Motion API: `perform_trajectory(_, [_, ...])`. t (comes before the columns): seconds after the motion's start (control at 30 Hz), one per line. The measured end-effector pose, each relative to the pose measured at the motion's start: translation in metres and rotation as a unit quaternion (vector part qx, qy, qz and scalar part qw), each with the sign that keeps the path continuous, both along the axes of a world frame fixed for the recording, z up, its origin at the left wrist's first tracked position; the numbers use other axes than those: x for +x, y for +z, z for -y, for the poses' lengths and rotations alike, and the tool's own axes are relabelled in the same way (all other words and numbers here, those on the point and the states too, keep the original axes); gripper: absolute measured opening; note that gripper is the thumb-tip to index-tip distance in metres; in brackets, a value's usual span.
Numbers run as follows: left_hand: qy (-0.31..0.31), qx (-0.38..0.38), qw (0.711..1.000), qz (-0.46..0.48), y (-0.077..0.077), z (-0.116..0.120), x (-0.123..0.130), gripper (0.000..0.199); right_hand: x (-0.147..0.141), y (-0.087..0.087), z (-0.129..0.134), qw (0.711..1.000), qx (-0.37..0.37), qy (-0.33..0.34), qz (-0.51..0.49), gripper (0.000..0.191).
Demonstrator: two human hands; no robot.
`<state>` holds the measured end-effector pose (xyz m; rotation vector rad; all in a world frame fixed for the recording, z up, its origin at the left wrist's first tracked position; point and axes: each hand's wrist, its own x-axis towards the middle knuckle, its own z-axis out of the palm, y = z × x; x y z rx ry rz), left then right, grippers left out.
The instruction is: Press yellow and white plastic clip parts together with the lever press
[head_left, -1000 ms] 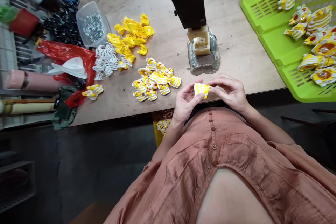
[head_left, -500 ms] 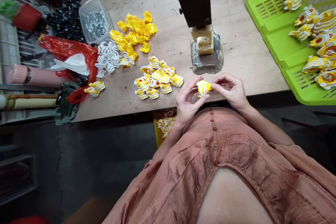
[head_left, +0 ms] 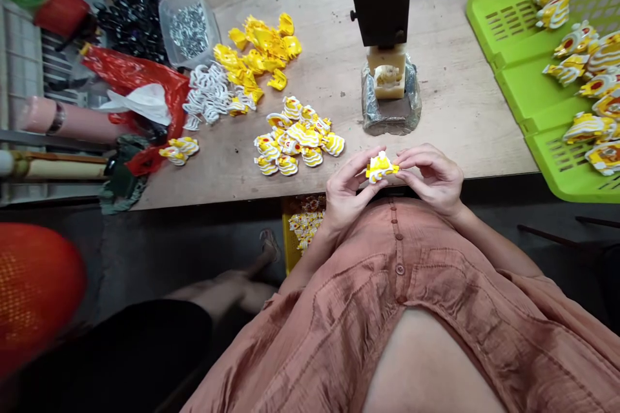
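Observation:
Between my two hands, just over the table's front edge, is a small yellow-and-white striped plastic piece [head_left: 381, 168]. My left hand [head_left: 347, 190] pinches its left side between thumb and fingers. My right hand [head_left: 433, 175] grips the right end with its fingertips. Left of my hands, a pile of similar striped pieces [head_left: 303, 135] lies on the table. Behind that pile are plain yellow plastic parts [head_left: 261, 45] and white wavy plastic strips [head_left: 208, 91]. Straight ahead stands a press [head_left: 380, 0] with a cream-coloured block beneath its dark head.
At the right, a green basket [head_left: 513, 87] holds several striped pieces. A clear tub [head_left: 188, 26] of small metal parts stands at the back left, near a red bag [head_left: 130, 77] and a pink bottle [head_left: 72, 121]. Another person's leg [head_left: 227, 290] and a red basket [head_left: 36, 290] are at lower left.
The striped piece has turned in my fingers. A person's leg and a red basket have come into view at lower left. The whole view has shifted slightly.

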<state>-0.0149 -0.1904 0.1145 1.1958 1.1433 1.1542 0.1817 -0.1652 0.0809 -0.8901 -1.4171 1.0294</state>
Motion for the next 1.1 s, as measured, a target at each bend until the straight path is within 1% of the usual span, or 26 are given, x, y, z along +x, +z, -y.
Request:
perform_trajectory(0.13, [-0.011,-0.017,0.999,0.043,-0.002,0.001,-0.002,0.056,-0.001,-0.003,0.002,0.999,0.04,-0.002,0.009,0.006])
perform_trajectory(0.2, [-0.016,-0.016,0.998,0.052,-0.004,0.001,-0.005,0.055,-0.001,-0.004,0.003,0.998,0.057,-0.004,0.014,0.006])
perform_trajectory(0.37, [-0.003,0.014,0.999,0.034,-0.01,0.003,-0.007,0.051,-0.003,-0.008,0.003,0.997,0.062,-0.004,0.033,0.007])
perform_trajectory(0.47, [-0.012,0.022,0.999,0.03,-0.014,0.006,-0.007,0.05,-0.005,-0.01,0.002,0.995,0.089,0.002,0.033,0.008])
perform_trajectory(0.53, [-0.002,0.03,0.999,0.014,-0.016,0.005,-0.012,0.05,-0.005,-0.012,0.002,0.993,0.112,0.003,0.046,0.015])
perform_trajectory(0.57, [0.022,0.04,0.999,0.0,-0.018,0.003,-0.017,0.05,-0.005,-0.012,0.002,0.991,0.119,0.001,0.058,0.018])
perform_trajectory(0.6, [0.063,0.057,0.996,-0.018,-0.02,0.0,-0.025,0.051,-0.005,-0.013,0.001,0.99,0.122,-0.002,0.071,0.021])
perform_trajectory(0.63, [0.119,0.076,0.989,-0.04,-0.023,-0.005,-0.035,0.051,-0.005,-0.014,0.001,0.989,0.123,-0.005,0.083,0.024])
perform_trajectory(0.67, [0.181,0.095,0.977,-0.066,-0.026,-0.011,-0.048,0.053,-0.005,-0.015,0.001,0.988,0.122,-0.007,0.093,0.025])
perform_trajectory(0.73, [0.295,0.122,0.939,-0.126,-0.033,-0.024,-0.077,0.059,-0.005,-0.016,0.001,0.987,0.123,-0.005,0.102,0.028])
perform_trajectory(0.8, [0.362,0.129,0.904,-0.186,-0.04,-0.038,-0.104,0.061,-0.006,-0.017,0.002,0.986,0.127,-0.001,0.104,0.028])
perform_trajectory(0.83, [0.376,0.131,0.892,-0.214,-0.043,-0.046,-0.115,0.061,-0.007,-0.017,0.002,0.986,0.129,0.001,0.105,0.028])
perform_trajectory(0.87, [0.38,0.134,0.884,-0.238,-0.045,-0.053,-0.121,0.059,-0.008,-0.018,0.002,0.986,0.13,0.003,0.105,0.028])
perform_trajectory(0.9, [0.371,0.14,0.88,-0.262,-0.046,-0.06,-0.124,0.056,-0.01,-0.018,0.002,0.986,0.13,0.005,0.107,0.027])
perform_trajectory(0.93, [0.349,0.146,0.88,-0.286,-0.047,-0.068,-0.124,0.052,-0.012,-0.018,0.003,0.986,0.13,0.008,0.108,0.026])
perform_trajectory(0.97, [0.316,0.153,0.884,-0.309,-0.046,-0.077,-0.12,0.05,-0.013,-0.019,0.003,0.985,0.13,0.011,0.109,0.025])
perform_trajectory(1.03, [0.228,0.156,0.89,-0.361,-0.043,-0.094,-0.105,0.045,-0.016,-0.019,0.003,0.984,0.136,0.014,0.11,0.024])
perform_trajectory(1.1, [0.132,0.145,0.885,-0.423,-0.038,-0.111,-0.089,0.04,-0.016,-0.018,0.003,0.982,0.148,0.012,0.115,0.025])
